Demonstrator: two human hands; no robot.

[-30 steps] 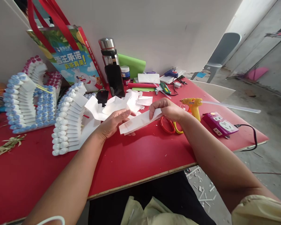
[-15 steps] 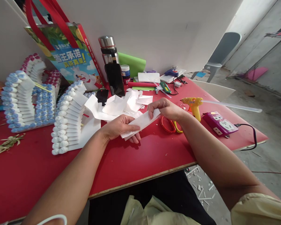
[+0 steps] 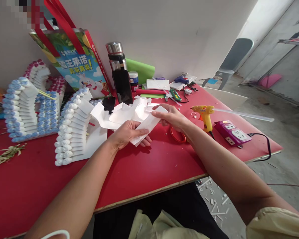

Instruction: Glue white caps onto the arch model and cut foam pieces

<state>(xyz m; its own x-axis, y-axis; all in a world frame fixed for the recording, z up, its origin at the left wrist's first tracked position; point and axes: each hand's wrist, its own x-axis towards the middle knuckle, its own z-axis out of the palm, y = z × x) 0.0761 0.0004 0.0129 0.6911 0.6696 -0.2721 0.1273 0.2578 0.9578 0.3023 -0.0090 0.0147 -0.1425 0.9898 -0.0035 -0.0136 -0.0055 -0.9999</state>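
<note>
A folded strip of white paper is held between my two hands above the red table. My left hand grips its near left end, thumb on top and fingers beneath. At the far right end, my right hand pinches the strip, with its thumb on the upper face. Loose white paper pieces lie just behind my hands. To the left stands a fan-shaped piece with white rolled tips. Scissors with a red handle lie partly hidden beneath my right forearm.
A yellow glue gun and a purple power strip sit at the right of the red table. A steel flask, a black phone and a printed bag stand behind. Blue-tipped paper pieces are at far left.
My right hand has shifted its hold, its thumb now lying on top of the strip where bent fingers were before. My left hand keeps its grip. The view has tilted slightly.
</note>
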